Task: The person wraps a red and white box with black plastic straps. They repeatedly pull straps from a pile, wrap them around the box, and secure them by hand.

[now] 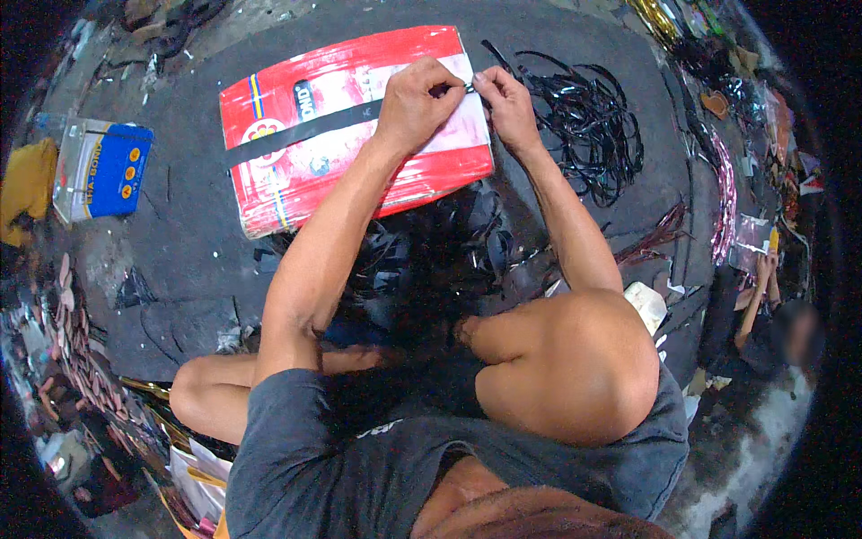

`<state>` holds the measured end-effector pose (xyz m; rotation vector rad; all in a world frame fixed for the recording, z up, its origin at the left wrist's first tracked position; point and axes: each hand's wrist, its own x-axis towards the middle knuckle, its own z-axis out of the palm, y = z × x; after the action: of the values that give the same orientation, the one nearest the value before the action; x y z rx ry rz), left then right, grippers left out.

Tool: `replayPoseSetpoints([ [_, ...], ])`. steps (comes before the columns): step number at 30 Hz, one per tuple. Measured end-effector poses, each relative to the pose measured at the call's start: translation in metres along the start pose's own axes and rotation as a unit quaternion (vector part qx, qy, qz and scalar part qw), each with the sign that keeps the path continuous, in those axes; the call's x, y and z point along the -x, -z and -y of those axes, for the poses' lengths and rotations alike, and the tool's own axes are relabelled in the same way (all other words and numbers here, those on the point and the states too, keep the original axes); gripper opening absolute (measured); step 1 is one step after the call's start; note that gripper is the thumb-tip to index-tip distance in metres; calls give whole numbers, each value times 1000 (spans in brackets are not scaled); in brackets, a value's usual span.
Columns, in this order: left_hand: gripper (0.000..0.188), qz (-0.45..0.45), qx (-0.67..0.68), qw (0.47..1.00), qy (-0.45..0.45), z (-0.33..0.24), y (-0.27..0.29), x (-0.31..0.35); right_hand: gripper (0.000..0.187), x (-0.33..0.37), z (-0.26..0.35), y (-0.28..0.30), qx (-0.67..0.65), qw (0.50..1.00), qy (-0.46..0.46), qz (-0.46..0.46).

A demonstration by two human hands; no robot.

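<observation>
A red and white printed block (350,171), wider than it is tall and shiny like sheet metal or plastic, lies on the dark mat before me. Lengthwise across its top runs a flat black strip (314,133). My left hand (415,106) rests over the block's right part, fingers curled and thumb pressed to the forefinger on the strip's end. Just past the right edge, my right hand (510,106) pinches a small dark bit of the strip, its fingertips almost meeting the left ones. A tangled heap of narrow black strips (588,126) lies beside my right hand.
On the left stand a blue and white tin (112,171) and a yellow cloth-like thing (27,189). Black scraps (386,251) lie between the block and my legs. Pink shiny strips (721,198) hang at the right, near another person's arm (759,287). Scraps litter the floor left.
</observation>
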<state>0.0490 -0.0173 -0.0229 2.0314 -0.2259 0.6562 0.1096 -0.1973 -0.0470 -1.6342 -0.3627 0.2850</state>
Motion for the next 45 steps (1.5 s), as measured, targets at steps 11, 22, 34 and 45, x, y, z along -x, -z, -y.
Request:
replayPoseSetpoints([
  [11,10,0,15,1000,-24,2,-5,-6,30,2,20,2,-312,927,-208,31],
  [22,8,19,31,999,-3,-1,0,-4,36,-38,-8,-9,312,936,-17,-164],
  [34,6,8,55,998,-21,-1,-8,-4,38,14,-136,61,490,813,-253,-188],
  [45,6,-7,33,999,-12,7,1,4,38,-31,11,3,206,974,57,-71],
])
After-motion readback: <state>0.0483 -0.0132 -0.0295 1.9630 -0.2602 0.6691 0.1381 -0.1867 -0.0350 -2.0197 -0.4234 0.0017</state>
